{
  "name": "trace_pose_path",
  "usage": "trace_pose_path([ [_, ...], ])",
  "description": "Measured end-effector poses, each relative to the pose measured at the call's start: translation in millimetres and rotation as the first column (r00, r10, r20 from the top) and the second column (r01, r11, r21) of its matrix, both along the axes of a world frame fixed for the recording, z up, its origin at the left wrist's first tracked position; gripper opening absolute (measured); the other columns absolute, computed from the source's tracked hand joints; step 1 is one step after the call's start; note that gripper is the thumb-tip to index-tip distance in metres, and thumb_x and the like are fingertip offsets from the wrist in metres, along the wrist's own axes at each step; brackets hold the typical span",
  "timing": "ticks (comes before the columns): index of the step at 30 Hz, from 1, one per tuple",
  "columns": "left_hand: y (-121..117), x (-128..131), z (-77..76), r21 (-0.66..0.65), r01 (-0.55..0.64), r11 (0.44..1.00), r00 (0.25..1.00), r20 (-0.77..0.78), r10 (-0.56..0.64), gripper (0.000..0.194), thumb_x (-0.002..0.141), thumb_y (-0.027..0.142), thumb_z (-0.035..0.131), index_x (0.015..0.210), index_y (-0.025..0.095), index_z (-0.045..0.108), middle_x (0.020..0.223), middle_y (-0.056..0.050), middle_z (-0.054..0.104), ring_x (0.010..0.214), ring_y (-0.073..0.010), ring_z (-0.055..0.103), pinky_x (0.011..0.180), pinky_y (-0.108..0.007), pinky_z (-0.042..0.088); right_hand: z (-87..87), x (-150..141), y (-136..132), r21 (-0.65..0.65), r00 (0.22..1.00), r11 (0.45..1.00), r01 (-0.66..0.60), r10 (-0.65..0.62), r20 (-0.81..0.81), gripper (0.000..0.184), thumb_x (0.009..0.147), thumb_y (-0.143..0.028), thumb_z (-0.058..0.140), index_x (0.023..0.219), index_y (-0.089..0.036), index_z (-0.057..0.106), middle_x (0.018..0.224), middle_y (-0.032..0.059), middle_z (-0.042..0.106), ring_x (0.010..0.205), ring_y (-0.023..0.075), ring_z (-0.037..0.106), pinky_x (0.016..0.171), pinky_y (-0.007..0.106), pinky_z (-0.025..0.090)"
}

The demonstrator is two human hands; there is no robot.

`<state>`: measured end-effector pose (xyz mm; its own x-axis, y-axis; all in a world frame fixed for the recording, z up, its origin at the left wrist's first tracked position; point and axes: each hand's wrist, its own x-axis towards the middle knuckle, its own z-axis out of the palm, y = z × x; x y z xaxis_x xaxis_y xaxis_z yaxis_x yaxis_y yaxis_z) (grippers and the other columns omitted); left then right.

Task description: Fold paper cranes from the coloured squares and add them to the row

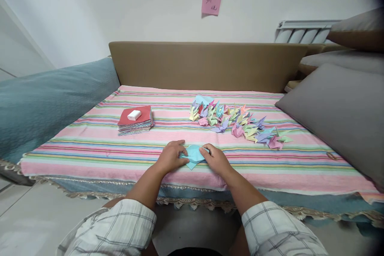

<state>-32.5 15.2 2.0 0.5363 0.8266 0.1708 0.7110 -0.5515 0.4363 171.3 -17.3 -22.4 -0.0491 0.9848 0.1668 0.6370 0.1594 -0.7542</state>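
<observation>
A partly folded light blue sheet of origami paper lies on the striped cloth near the seat's front edge. My left hand is at its left side, fingers apart, with the thumb and a fingertip touching the paper. On the right side, my right hand pinches the paper's edge between thumb and fingers. Behind my hands, to the right, several folded paper cranes in many colours sit in a cluster. A stack of square paper, red on top, stands at left with a small white block on it.
The striped cloth covers a sofa seat with a brown backrest. A teal-covered armrest bounds the left. Grey cushions pile up on the right. A small brown object lies near them. A pink note hangs on the wall.
</observation>
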Motion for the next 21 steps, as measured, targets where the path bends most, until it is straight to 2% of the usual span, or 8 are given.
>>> trace_pose_path([
  [2, -3, 4, -1.8, 0.019, 0.016, 1.000, 1.000, 0.011, -0.016, 0.034, 0.056, 0.030, 0.079, 0.088, 0.026, 0.071, 0.138, -0.007, 0.042, 0.125, -0.0302, 0.038, 0.102, -0.043, 0.030, 0.7, 0, 0, -0.001, 1.000, 1.000, -0.012, 0.012, -0.007, 0.042, 0.085, -0.055, 0.037, 0.092, -0.020, 0.059, 0.075, 0.0014, 0.063, 0.069, 0.0160, 0.056, 0.065, 0.025, 0.038],
  [4, -5, 7, -4.1, 0.005, 0.028, 1.000, 1.000, -0.006, -0.028, 0.032, 0.056, 0.034, 0.079, 0.087, 0.029, 0.072, 0.142, -0.004, 0.036, 0.127, -0.0324, 0.034, 0.103, -0.046, 0.027, 1.3, 1, 0, 0.000, 1.000, 1.000, -0.019, 0.019, -0.014, 0.042, 0.085, -0.056, 0.036, 0.091, -0.020, 0.059, 0.073, 0.0010, 0.062, 0.069, 0.0158, 0.056, 0.064, 0.025, 0.038],
  [7, -6, 11, -7.4, -0.020, 0.002, 1.000, 0.999, -0.048, -0.003, 0.019, 0.065, 0.038, 0.073, 0.082, 0.030, 0.073, 0.141, -0.003, 0.039, 0.126, -0.0325, 0.033, 0.103, -0.048, 0.026, 1.9, 4, 0, -0.003, 0.997, 0.998, -0.058, 0.057, -0.058, 0.043, 0.086, -0.055, 0.035, 0.092, -0.019, 0.059, 0.073, 0.0008, 0.061, 0.070, 0.0154, 0.055, 0.064, 0.025, 0.038],
  [9, -5, 12, -8.8, -0.025, -0.007, 1.000, 0.998, -0.059, 0.005, 0.017, 0.069, 0.040, 0.069, 0.082, 0.029, 0.073, 0.139, -0.003, 0.041, 0.125, -0.0315, 0.035, 0.102, -0.047, 0.027, 2.4, 7, -1, -0.021, 0.987, 0.992, -0.122, 0.119, -0.111, 0.042, 0.085, -0.053, 0.039, 0.099, -0.018, 0.058, 0.077, 0.0008, 0.061, 0.070, 0.0148, 0.055, 0.064, 0.025, 0.039],
  [13, -2, 10, -9.8, -0.021, -0.004, 1.000, 0.999, -0.037, 0.003, 0.018, 0.072, 0.041, 0.066, 0.079, 0.026, 0.073, 0.135, -0.005, 0.047, 0.121, -0.0295, 0.040, 0.100, -0.045, 0.029, 3.3, 11, -2, -0.090, 0.966, 0.969, -0.228, 0.214, -0.145, 0.044, 0.070, -0.044, 0.064, 0.105, -0.018, 0.057, 0.085, 0.0009, 0.062, 0.071, 0.0135, 0.054, 0.063, 0.023, 0.040],
  [17, -2, 9, -9.0, -0.017, 0.030, 0.999, 0.999, 0.011, -0.030, 0.013, 0.068, 0.036, 0.069, 0.072, 0.023, 0.069, 0.111, -0.004, 0.063, 0.106, -0.0243, 0.052, 0.094, -0.038, 0.036, 4.1, 10, -2, -0.064, 0.968, 0.967, -0.247, 0.242, -0.068, 0.034, 0.066, -0.032, 0.068, 0.096, -0.019, 0.062, 0.085, 0.0005, 0.063, 0.073, 0.0141, 0.054, 0.065, 0.023, 0.040],
  [19, -3, 11, -8.7, -0.009, -0.004, 1.000, 0.999, 0.039, 0.004, 0.021, 0.065, 0.034, 0.072, 0.082, 0.024, 0.068, 0.105, -0.003, 0.064, 0.104, -0.0237, 0.053, 0.092, -0.037, 0.037, 4.4, 8, -2, -0.043, 0.968, 0.968, -0.248, 0.246, -0.044, 0.029, 0.066, -0.030, 0.067, 0.092, -0.019, 0.063, 0.083, 0.0001, 0.063, 0.074, 0.0144, 0.054, 0.064, 0.023, 0.040],
  [21, -4, 12, -8.6, -0.002, -0.043, 0.999, 0.997, 0.060, 0.043, 0.046, 0.060, 0.034, 0.075, 0.103, 0.024, 0.062, 0.113, -0.005, 0.061, 0.108, -0.0252, 0.051, 0.094, -0.038, 0.036, 4.9, 7, -2, -0.028, 0.969, 0.968, -0.248, 0.248, -0.007, 0.025, 0.066, -0.028, 0.067, 0.089, -0.019, 0.063, 0.082, -0.0003, 0.063, 0.074, 0.0147, 0.054, 0.064, 0.022, 0.039],
])
